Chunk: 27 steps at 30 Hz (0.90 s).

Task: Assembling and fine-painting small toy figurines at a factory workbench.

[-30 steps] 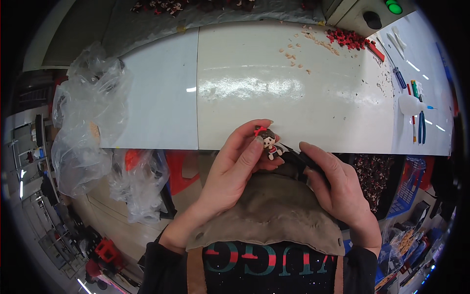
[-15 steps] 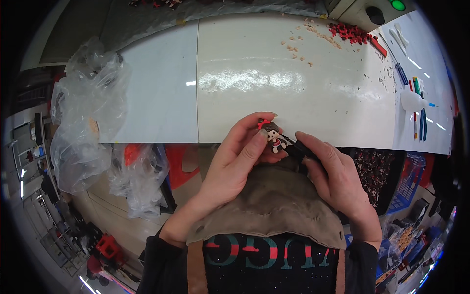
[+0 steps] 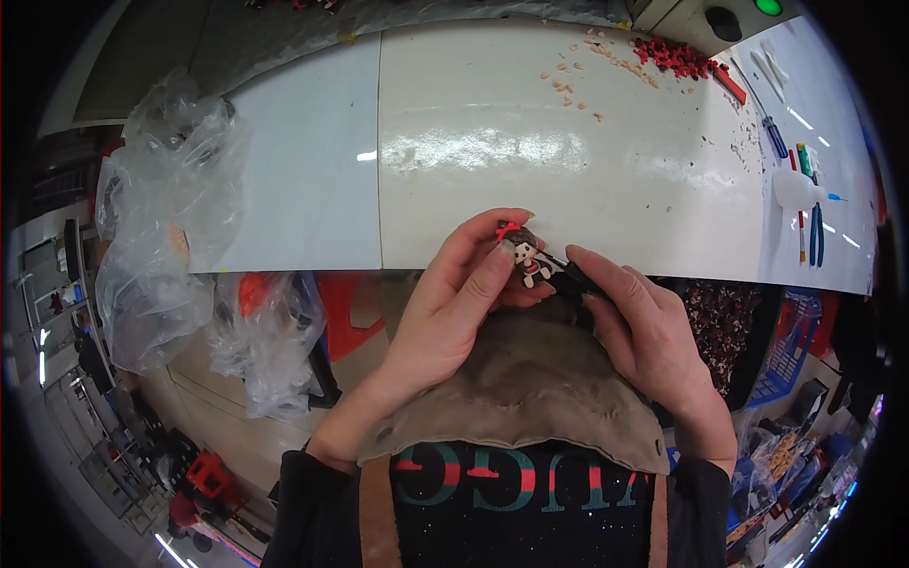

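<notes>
My left hand (image 3: 459,301) is closed on a small doll figurine (image 3: 526,254) with brown hair, a red bow and a pale face, pinched between thumb and fingers. It is held just past the table's near edge, above my brown apron (image 3: 516,398). In my right hand (image 3: 651,327) is a slim black-handled tool (image 3: 578,278), gripped between thumb and index finger. Its thin light tip points at the figurine's side by the neck and seems to touch it; the exact kind of tip is too small to tell.
Pale small pieces (image 3: 566,87) and a heap of red and dark pieces (image 3: 674,59) lie at the table's far right. A screwdriver (image 3: 775,137), white bottle (image 3: 795,191) and pliers (image 3: 817,237) lie right. Clear plastic bags (image 3: 170,189) hang left. A blue basket (image 3: 786,350) stands below right.
The figurine has turned slightly in my left hand, so its face and legs sit at a different angle. Both hands have shifted a little up and left, with the tool still against it.
</notes>
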Tool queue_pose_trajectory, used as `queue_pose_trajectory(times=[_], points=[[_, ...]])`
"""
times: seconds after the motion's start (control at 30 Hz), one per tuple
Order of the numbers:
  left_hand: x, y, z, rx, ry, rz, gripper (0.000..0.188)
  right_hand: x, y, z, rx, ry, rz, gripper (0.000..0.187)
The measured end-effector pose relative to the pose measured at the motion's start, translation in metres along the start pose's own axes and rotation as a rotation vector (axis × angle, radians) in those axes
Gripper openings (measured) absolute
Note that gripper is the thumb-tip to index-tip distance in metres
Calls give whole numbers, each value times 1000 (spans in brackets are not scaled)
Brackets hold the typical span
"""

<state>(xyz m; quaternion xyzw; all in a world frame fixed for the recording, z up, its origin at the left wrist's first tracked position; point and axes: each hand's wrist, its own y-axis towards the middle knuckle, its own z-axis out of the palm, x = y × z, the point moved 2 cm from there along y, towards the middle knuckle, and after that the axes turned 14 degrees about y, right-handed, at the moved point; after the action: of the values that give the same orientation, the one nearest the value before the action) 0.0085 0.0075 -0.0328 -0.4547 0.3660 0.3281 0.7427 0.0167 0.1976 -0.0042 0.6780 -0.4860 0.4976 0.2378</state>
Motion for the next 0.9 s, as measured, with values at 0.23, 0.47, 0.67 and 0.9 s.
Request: queue_pose_trajectory(times=[0.23, 0.47, 0.67, 0.9], points=[[-1, -2, 1, -10, -3, -4, 40, 0, -3, -3, 1, 329, 63, 41], [-2, -1, 1, 1, -9, -19, 39, -4, -2, -6, -71, 343, 34, 40], [-9, -3, 0, 23, -5, -21, 39, -1, -5, -24, -275, 215, 52, 37], [-18, -5, -3, 4, 4, -10, 41, -5, 7, -30, -281, -332, -12, 36]])
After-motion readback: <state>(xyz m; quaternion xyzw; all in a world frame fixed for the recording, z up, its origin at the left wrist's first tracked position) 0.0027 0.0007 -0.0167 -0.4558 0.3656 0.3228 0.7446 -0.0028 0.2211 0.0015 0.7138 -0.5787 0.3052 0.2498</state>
